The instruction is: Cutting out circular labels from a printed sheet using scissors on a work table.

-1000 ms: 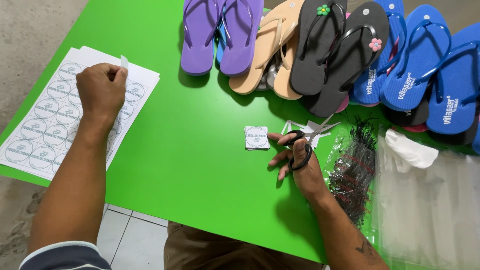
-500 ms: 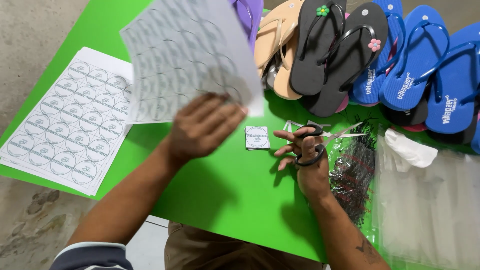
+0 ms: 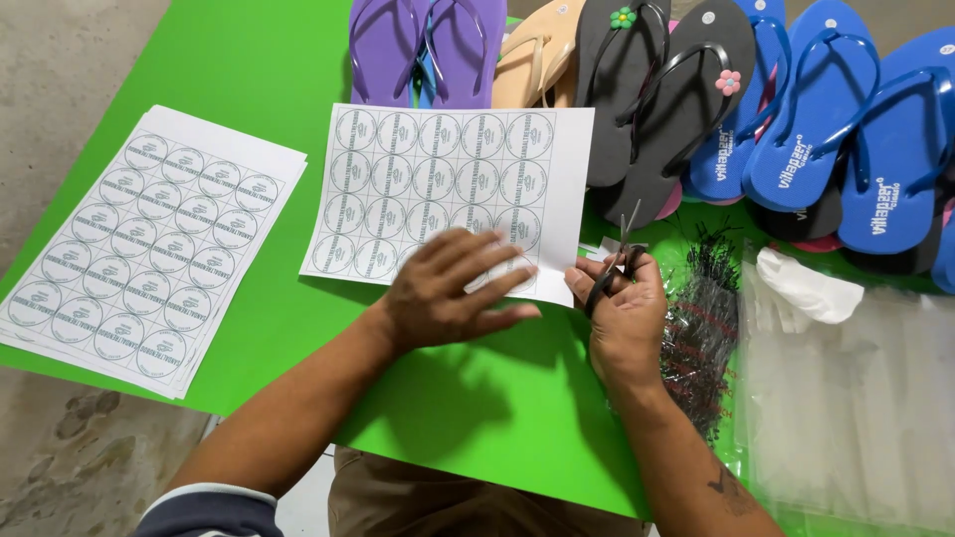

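A sheet of round printed labels [image 3: 448, 189] lies flat on the green table [image 3: 259, 70], a little left of centre and just near of the row of flip-flops. The left hand [image 3: 453, 293] rests fingers spread on the sheet's near edge, pinning it rather than gripping it. The right hand [image 3: 625, 318] is closed around the handles of black scissors [image 3: 619, 261], whose blades point away at the sheet's near right corner.

The step in hand looks like the start of a cut. The next move calls for the blades to meet the paper's right edge and run between the rows of circles while the left hand keeps the sheet from sliding.

A stack of label sheets [image 3: 149, 249] sits well apart on the left, reaching the table's left edge. Purple flip-flops [image 3: 423, 45], black flip-flops [image 3: 667, 99] and blue flip-flops [image 3: 846, 129] crowd the far side; black tag fasteners [image 3: 701, 328] and clear plastic bags [image 3: 856, 398] fill the right. Open green surface lies near, below both hands.
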